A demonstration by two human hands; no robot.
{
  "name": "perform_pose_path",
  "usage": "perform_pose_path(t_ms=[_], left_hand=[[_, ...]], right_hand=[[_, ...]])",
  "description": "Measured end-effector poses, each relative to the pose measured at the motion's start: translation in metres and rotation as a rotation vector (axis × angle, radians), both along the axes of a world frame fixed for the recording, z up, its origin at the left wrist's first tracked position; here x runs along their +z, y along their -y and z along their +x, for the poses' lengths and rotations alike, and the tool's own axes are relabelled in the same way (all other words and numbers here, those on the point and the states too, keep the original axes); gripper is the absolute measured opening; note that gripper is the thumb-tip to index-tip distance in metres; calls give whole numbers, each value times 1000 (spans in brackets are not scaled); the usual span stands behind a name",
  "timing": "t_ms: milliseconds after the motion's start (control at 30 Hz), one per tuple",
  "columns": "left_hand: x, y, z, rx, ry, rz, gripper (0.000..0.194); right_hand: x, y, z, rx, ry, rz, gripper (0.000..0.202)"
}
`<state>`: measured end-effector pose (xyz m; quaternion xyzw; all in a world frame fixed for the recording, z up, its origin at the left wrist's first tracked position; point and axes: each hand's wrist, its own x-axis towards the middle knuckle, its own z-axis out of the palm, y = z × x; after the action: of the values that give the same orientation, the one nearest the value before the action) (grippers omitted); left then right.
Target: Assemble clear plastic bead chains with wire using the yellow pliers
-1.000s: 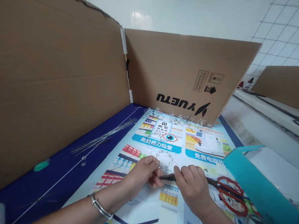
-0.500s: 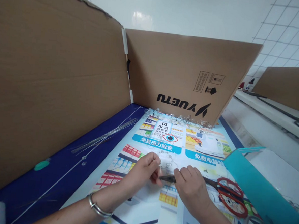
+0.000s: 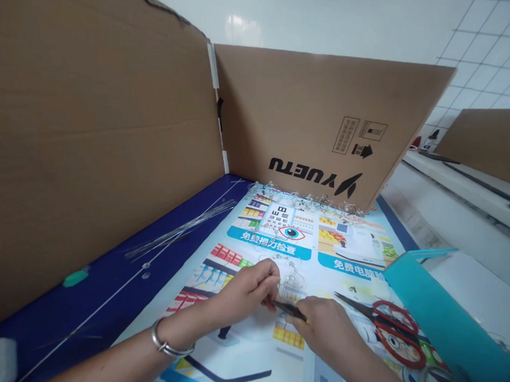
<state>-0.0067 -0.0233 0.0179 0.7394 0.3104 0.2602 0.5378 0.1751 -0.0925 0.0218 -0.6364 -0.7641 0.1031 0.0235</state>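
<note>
My left hand (image 3: 253,286), with a silver bangle at the wrist, is closed in a pinch over the printed sheet. It grips a thin wire strand with clear beads (image 3: 291,278), which loops out beyond the fingers. My right hand (image 3: 327,323) is wrapped round pliers (image 3: 290,310); the dark jaws point left and reach my left fingertips. What exactly lies between the jaws is hidden by the fingers. Red-handled scissors (image 3: 397,332) lie right of my right hand.
Cardboard panels stand at the left (image 3: 90,117) and back (image 3: 324,114). Along the back one lies a tangle of beaded wire (image 3: 310,203). A bundle of straight wires (image 3: 181,231) rests on the blue surface, near a green blob (image 3: 75,278). A teal box (image 3: 438,309) stands right.
My right hand has turned, so the pliers now slant down to the right and more of them shows. The scissors' blades have come into view. The camera view has shifted slightly.
</note>
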Motion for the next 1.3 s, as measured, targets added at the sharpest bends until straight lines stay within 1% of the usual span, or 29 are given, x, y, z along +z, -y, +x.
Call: perform_pose_path(t_ms=[167,267,333,433,533,633,700,800,900,1033,1300], left_hand=[[4,1,-2,-48,2,-1,20],[4,0,-1,-59,25,-48,21],[2,-3,0,-32,58,-148,23],[-3,-8,4,55,99,-351,25],[-8,-10,8,127,139,-503,25],[-10,-9,9,178,194,-559,26],[-11,-6,9,196,222,-568,27],[-11,-1,11,209,236,-575,27],[-12,3,13,194,255,-586,26],[-14,5,15,187,250,-612,25],[-9,10,17,210,227,-661,23]], right_hand=[[5,0,5,19,-149,-160,28],[2,-1,7,33,-177,-157,28],[-4,-2,7,9,-137,-60,25],[-16,-4,6,-29,-46,183,18],[-26,-4,8,-10,3,407,9],[-27,-3,8,48,61,608,11],[-24,0,7,110,133,695,16],[-17,4,2,203,237,752,21],[-14,7,-1,258,285,810,23],[-12,7,-2,278,305,860,23],[-12,7,-2,304,326,857,24]])
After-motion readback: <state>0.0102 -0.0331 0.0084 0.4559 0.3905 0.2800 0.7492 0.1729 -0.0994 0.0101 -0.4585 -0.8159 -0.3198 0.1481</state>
